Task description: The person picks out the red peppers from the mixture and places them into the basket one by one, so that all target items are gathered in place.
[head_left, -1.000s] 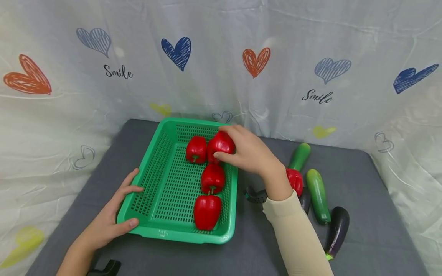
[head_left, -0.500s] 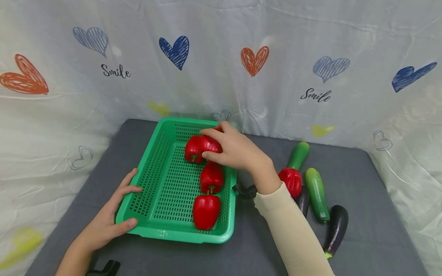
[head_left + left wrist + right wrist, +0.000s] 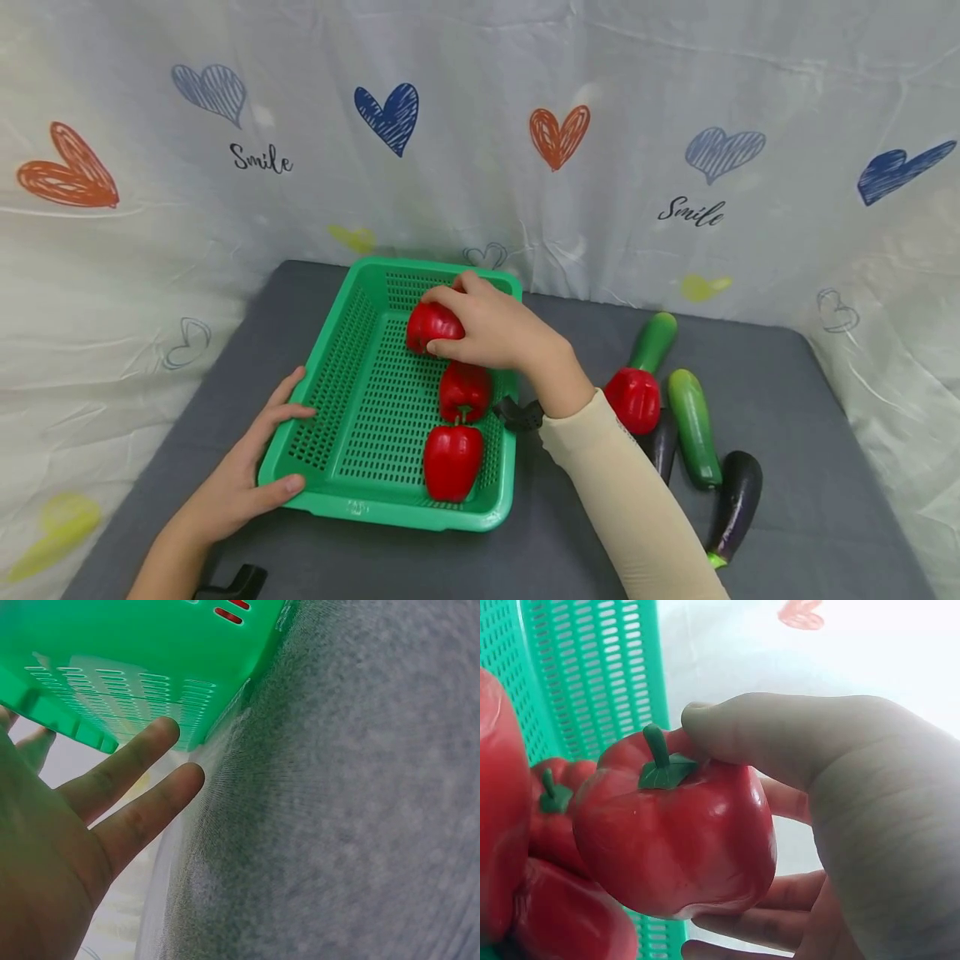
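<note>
My right hand (image 3: 495, 325) is over the far part of the green basket (image 3: 352, 504) and grips a red bell pepper (image 3: 682, 832), thumb near its green stem in the right wrist view. Another bell pepper (image 3: 555, 799) shows behind it there; the head view mostly hides where they meet. Nearer in the basket lie two more bell peppers, one (image 3: 465, 392) in the middle and one (image 3: 452, 462) in front. My left hand (image 3: 240, 471) rests on the basket's near left corner, thumb and a finger over the rim. In the left wrist view two straight, spread fingers lie outside the wall.
To the right of the basket lie a red bell pepper (image 3: 633, 400), a zucchini (image 3: 693, 429), another zucchini (image 3: 654, 342) behind it, an eggplant (image 3: 737, 500) and a second, partly hidden eggplant (image 3: 662, 446). A white printed curtain (image 3: 480, 192) stands behind the grey table (image 3: 360, 562).
My right hand has moved left inside the basket with the bell pepper, toward the pepper at the far left. My left hand keeps its place on the rim.
</note>
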Available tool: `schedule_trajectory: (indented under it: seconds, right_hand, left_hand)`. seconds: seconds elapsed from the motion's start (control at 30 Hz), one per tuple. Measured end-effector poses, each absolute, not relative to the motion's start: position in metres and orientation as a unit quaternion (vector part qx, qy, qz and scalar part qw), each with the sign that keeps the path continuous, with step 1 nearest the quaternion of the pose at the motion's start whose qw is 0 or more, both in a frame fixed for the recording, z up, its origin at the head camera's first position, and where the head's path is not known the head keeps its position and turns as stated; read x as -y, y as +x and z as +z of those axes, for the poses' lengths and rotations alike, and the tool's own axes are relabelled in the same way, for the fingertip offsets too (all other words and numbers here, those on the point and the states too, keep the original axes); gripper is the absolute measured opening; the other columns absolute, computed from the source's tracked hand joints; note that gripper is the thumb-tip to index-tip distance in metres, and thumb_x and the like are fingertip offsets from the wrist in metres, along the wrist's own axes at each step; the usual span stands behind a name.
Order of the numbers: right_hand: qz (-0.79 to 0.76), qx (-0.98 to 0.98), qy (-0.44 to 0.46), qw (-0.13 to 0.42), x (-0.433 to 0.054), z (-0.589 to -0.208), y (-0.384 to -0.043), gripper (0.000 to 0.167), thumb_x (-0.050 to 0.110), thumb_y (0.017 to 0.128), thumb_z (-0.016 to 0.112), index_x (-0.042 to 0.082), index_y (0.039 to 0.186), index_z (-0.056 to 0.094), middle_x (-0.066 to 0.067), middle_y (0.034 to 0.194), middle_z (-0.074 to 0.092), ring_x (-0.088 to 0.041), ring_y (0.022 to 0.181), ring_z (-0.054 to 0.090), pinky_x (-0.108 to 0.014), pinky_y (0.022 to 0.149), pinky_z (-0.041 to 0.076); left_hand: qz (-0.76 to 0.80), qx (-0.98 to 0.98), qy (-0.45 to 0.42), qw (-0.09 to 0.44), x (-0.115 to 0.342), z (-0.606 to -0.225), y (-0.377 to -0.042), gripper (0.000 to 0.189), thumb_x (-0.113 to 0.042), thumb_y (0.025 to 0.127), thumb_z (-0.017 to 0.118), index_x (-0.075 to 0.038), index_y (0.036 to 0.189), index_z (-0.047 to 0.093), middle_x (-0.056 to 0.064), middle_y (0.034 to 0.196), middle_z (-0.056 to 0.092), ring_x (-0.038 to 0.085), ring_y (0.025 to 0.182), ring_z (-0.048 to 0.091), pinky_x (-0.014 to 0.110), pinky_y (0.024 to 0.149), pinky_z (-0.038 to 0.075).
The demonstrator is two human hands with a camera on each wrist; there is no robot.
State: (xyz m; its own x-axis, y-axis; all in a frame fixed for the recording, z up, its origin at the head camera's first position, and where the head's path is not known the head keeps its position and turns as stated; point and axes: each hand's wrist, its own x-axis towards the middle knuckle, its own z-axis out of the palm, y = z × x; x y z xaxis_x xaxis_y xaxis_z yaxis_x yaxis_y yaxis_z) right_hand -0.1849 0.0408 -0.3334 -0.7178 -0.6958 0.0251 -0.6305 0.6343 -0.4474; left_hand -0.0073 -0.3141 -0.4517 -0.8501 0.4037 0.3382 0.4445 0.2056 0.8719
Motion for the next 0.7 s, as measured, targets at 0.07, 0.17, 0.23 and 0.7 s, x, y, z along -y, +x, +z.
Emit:
schedule_trajectory:
  seconds: [0.07,0.17,0.23,0.7]
  right_hand:
    - [-0.218,-0.899,-0.370,0.082,-0.037,-0.334,-0.185,0.057,0.047,0.098,0.078,0.027,0.150,0.061,-0.006,0.136,0.054,-0.018,0.118,0.055,-0.038,0.086,0.057]
    - [-0.214,-0.898,-0.373,0.092,-0.033,-0.334,-0.183,0.058,0.048,0.098,0.077,0.028,0.150,0.060,-0.006,0.138,0.054,-0.018,0.117,0.056,-0.036,0.084,0.058]
    - [-0.212,-0.898,-0.373,0.097,-0.030,-0.334,-0.182,0.060,0.049,0.098,0.078,0.028,0.151,0.059,-0.006,0.139,0.054,-0.018,0.116,0.057,-0.036,0.084,0.058]
    - [-0.196,-0.894,-0.385,0.116,-0.015,-0.344,-0.175,0.063,0.053,0.100,0.073,0.032,0.157,0.056,-0.004,0.143,0.054,-0.015,0.116,0.058,-0.034,0.087,0.057]
  left_hand:
    - [-0.567,0.777,-0.273,0.018,0.314,-0.452,-0.007,0.071,0.004,0.088,0.073,0.005,0.152,0.045,0.022,0.182,0.003,0.030,0.168,0.000,0.023,0.117,0.015]
    - [-0.567,0.777,-0.273,0.018,0.314,-0.451,-0.007,0.070,0.003,0.088,0.073,0.005,0.153,0.045,0.021,0.182,0.003,0.029,0.169,0.000,0.023,0.117,0.015]
    - [-0.567,0.777,-0.273,0.018,0.313,-0.451,-0.007,0.070,0.004,0.088,0.073,0.005,0.152,0.045,0.022,0.182,0.002,0.030,0.169,0.000,0.023,0.117,0.015]
    - [-0.564,0.778,-0.275,0.021,0.314,-0.451,-0.007,0.069,0.003,0.089,0.073,0.005,0.152,0.045,0.022,0.182,0.003,0.030,0.168,0.000,0.022,0.117,0.016]
